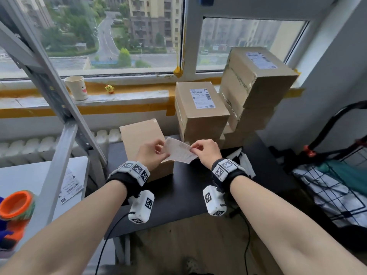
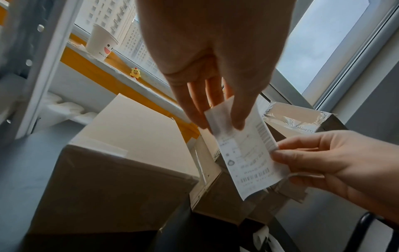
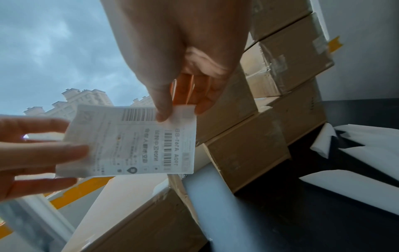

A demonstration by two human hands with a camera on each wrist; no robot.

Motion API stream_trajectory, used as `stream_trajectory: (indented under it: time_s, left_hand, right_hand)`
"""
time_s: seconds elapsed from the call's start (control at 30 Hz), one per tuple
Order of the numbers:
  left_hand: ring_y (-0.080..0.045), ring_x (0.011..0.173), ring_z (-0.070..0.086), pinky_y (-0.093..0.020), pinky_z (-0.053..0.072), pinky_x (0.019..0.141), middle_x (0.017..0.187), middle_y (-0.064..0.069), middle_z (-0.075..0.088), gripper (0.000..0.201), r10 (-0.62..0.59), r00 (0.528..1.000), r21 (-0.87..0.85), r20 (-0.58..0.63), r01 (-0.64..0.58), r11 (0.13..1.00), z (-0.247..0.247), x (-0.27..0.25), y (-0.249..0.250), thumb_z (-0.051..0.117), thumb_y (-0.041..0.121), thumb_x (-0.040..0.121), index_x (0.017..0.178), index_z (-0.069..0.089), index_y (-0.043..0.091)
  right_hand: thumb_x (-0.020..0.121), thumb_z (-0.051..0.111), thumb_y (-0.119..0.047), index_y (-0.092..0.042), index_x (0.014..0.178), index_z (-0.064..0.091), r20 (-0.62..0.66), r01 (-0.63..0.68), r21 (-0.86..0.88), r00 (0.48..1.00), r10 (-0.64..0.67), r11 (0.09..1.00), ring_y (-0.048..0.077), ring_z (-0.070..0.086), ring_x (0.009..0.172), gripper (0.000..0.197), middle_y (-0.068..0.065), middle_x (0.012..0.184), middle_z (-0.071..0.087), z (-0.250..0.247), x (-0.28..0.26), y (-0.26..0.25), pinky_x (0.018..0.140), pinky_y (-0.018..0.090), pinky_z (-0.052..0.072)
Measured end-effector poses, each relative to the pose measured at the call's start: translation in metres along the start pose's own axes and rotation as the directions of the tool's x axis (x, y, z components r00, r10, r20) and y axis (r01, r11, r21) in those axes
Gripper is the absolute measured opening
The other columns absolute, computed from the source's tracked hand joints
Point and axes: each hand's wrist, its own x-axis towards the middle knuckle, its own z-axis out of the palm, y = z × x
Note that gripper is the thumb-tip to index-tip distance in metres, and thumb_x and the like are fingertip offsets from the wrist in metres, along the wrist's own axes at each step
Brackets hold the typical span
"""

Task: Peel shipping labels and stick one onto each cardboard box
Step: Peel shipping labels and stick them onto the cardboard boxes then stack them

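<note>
Both hands hold one white shipping label [image 1: 179,150] in the air above the black table. My left hand [image 1: 156,153] pinches its left end, seen in the left wrist view as thumb and fingers on the label [image 2: 244,153]. My right hand [image 1: 198,148] pinches the right end, thumb and forefinger on the label's [image 3: 138,141] top corner. Just beyond and below the label stands a plain cardboard box [image 1: 143,139] with no label on its top. Further back, a labelled box [image 1: 200,110] and a taller stack of boxes [image 1: 256,84] with a label on top.
White backing sheets [image 1: 238,157] lie on the black table [image 1: 178,195] at the right. More labels [image 1: 69,185] lie on the grey shelf at the left, beside a slanted metal frame [image 1: 59,108]. A paper cup [image 1: 76,87] and yellow toy [image 1: 109,88] stand on the windowsill.
</note>
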Motion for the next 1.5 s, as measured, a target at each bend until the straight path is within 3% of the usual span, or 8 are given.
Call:
stream_trajectory:
  time_s: [0.23, 0.4, 0.83, 1.0, 1.1, 1.2, 1.37, 1.5]
  left_hand:
    - [-0.012, 0.057, 0.060, -0.016, 0.053, 0.056, 0.074, -0.012, 0.061, 0.013, -0.058, 0.997, -0.269, 0.051, 0.069, 0.961, 0.002, 0.012, 0.004, 0.062, 0.006, 0.087, 0.078, 0.061, 0.016]
    - [-0.025, 0.074, 0.058, -0.044, 0.056, 0.076, 0.084, -0.011, 0.059, 0.012, 0.002, 0.998, -0.135, 0.056, 0.006, 0.991, 0.005, 0.019, 0.006, 0.059, 0.011, 0.089, 0.099, 0.065, 0.015]
    - [-0.019, 0.069, 0.058, -0.041, 0.054, 0.074, 0.078, -0.008, 0.065, 0.002, 0.025, 1.000, -0.025, 0.001, -0.025, 0.999, 0.000, 0.027, 0.018, 0.069, 0.017, 0.081, 0.081, 0.067, 0.015]
    - [-0.021, 0.074, 0.055, -0.042, 0.053, 0.080, 0.070, 0.006, 0.055, 0.011, -0.006, 0.999, -0.015, -0.050, 0.005, 1.000, -0.002, 0.032, 0.017, 0.060, 0.018, 0.089, 0.092, 0.070, 0.013]
    - [-0.022, 0.071, 0.058, -0.044, 0.055, 0.078, 0.077, -0.002, 0.062, 0.013, 0.003, 0.999, -0.037, -0.035, -0.004, 0.999, -0.003, 0.032, 0.019, 0.063, 0.017, 0.086, 0.096, 0.071, 0.012]
    - [-0.021, 0.068, 0.059, -0.039, 0.055, 0.075, 0.080, -0.006, 0.066, 0.013, 0.037, 0.995, -0.010, -0.090, -0.038, 0.999, -0.002, 0.033, 0.019, 0.065, 0.014, 0.084, 0.094, 0.073, 0.011]
    - [-0.015, 0.064, 0.054, -0.026, 0.047, 0.068, 0.079, 0.000, 0.063, 0.015, 0.104, 0.982, 0.005, -0.155, -0.105, 0.994, -0.002, 0.038, 0.018, 0.068, 0.011, 0.082, 0.094, 0.076, 0.015]
    - [0.001, 0.066, 0.053, -0.013, 0.041, 0.067, 0.076, 0.014, 0.055, 0.015, 0.094, 0.978, -0.119, -0.186, -0.117, 0.986, -0.001, 0.043, 0.019, 0.070, 0.006, 0.080, 0.094, 0.075, 0.011]
  right_hand:
    - [0.077, 0.074, -0.023, -0.019, 0.083, 0.077, 0.032, -0.003, 0.058, 0.999, 0.001, 0.998, 0.016, 0.067, 0.088, 0.008, 0.000, 0.086, 0.075, -0.003, 0.008, 0.016, 0.088, 0.032, 0.051]
    - [0.077, 0.077, -0.019, -0.014, 0.086, 0.077, 0.100, 0.051, 0.152, 0.993, -0.066, 0.987, 0.013, 0.067, 0.082, 0.011, 0.002, 0.085, 0.074, -0.003, 0.015, 0.008, 0.086, 0.029, 0.054]
    - [0.083, 0.071, -0.024, -0.015, 0.078, 0.071, 0.102, 0.084, 0.349, 0.987, -0.127, 0.933, 0.012, 0.056, 0.069, 0.010, 0.000, 0.070, 0.064, -0.002, 0.040, -0.004, 0.072, 0.031, 0.049]
    - [0.088, 0.064, -0.012, 0.001, 0.086, 0.070, 0.132, 0.084, 0.406, 0.980, -0.149, 0.910, 0.008, 0.053, 0.057, 0.014, -0.001, 0.064, 0.059, -0.004, 0.041, -0.012, 0.059, 0.016, 0.046]
    - [0.086, 0.067, -0.014, -0.008, 0.082, 0.070, 0.115, 0.082, 0.376, 0.984, -0.134, 0.923, 0.010, 0.054, 0.060, 0.008, -0.002, 0.065, 0.060, -0.002, 0.046, -0.010, 0.064, 0.022, 0.049]
    - [0.085, 0.068, -0.016, -0.015, 0.079, 0.069, 0.104, 0.070, 0.348, 0.988, -0.113, 0.935, 0.012, 0.055, 0.065, 0.006, -0.001, 0.066, 0.061, -0.001, 0.050, -0.006, 0.068, 0.029, 0.049]
    - [0.087, 0.065, -0.012, -0.002, 0.106, 0.059, 0.178, -0.014, 0.494, 0.980, -0.086, 0.869, 0.004, 0.061, 0.052, 0.022, 0.007, 0.074, 0.064, -0.008, 0.046, -0.015, 0.052, 0.014, 0.050]
    - [0.091, 0.060, -0.028, -0.003, 0.106, 0.062, 0.298, -0.163, 0.613, 0.954, -0.035, 0.773, 0.013, 0.068, 0.060, 0.029, 0.010, 0.078, 0.071, -0.010, 0.045, -0.024, 0.065, 0.023, 0.055]
